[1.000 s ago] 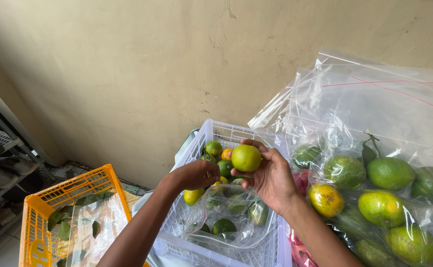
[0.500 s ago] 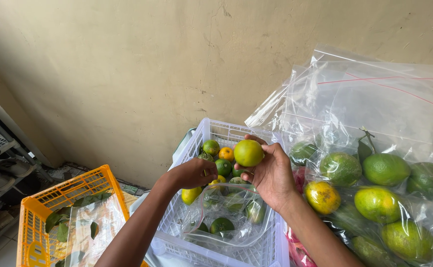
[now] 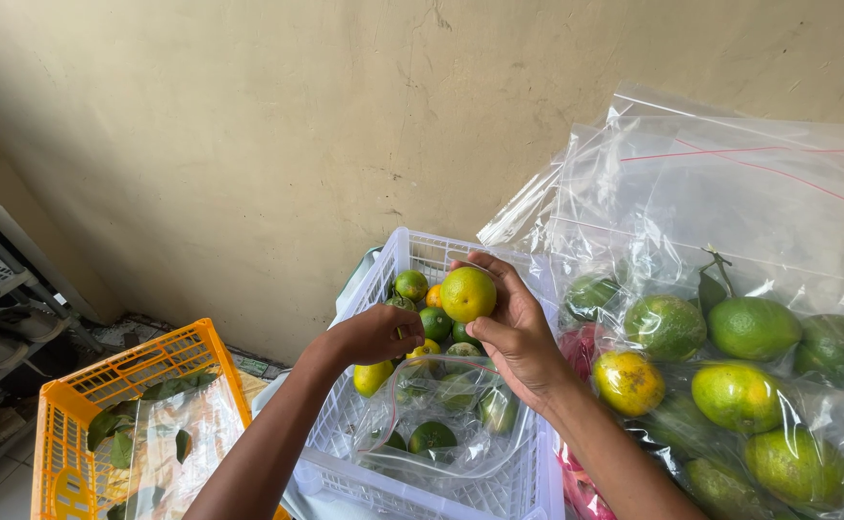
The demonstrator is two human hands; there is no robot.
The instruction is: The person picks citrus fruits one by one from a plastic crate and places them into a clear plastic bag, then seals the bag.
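While the right hand (image 3: pixel 518 332) curls around a yellow-green orange (image 3: pixel 468 294) above the white crate (image 3: pixel 422 481), the left hand (image 3: pixel 376 334) pinches shut on the rim of a clear bag (image 3: pixel 451 424) of fruit inside it. Filled bags (image 3: pixel 730 366) lie right, an orange crate (image 3: pixel 133 414) left.

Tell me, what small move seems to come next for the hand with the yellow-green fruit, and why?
Probably lower the yellow-green citrus into the open clear bag. The right hand holds it just above the bag in the white crate, and the left hand is at the bag's rim.
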